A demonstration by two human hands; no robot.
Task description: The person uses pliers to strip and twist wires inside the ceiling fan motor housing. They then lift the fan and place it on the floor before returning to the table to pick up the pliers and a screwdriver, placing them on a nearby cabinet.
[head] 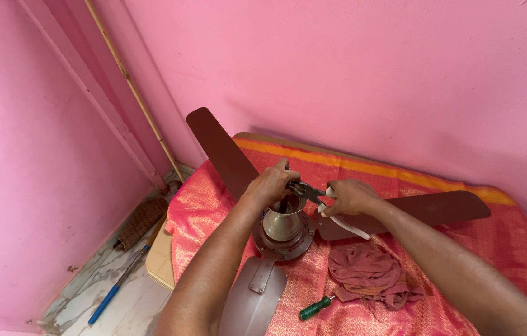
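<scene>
Pink painted walls (350, 68) enclose the corner of the room, and a thin bamboo-coloured pole (134, 90) leans against them at the left. Against the walls stands a bed covered with a pink and orange woven cloth with a yellow border stripe (462, 249).

On the bed lies a brown three-bladed metal ceiling fan (226, 152), laid flat with its motor hub near the middle of the cloth. One blade points up and left towards the corner, one runs right along the bed, and the third, paler and greyish, comes towards the camera and hangs over the bed's near edge. From the hub rises a silvery bell-shaped metal cup (282, 225), standing upright.

The left hand (271, 185) is clenched over the top of that cup. The right hand (349, 198) is closed on the white handles of a pair of pliers (332, 214); the dark metal nose of the tool reaches left to the top of the cup, just beside the left hand's fingers.

A crumpled dusty-pink rag (369, 274) lies on the cloth below the right forearm, near the hub. Just left of it, near the bed's front edge, rests a small screwdriver with a green handle (315, 307).

Down on the marbled floor (89, 286) to the left lie a brown brush head (141, 222) and a blue-handled stick (104, 302).
</scene>
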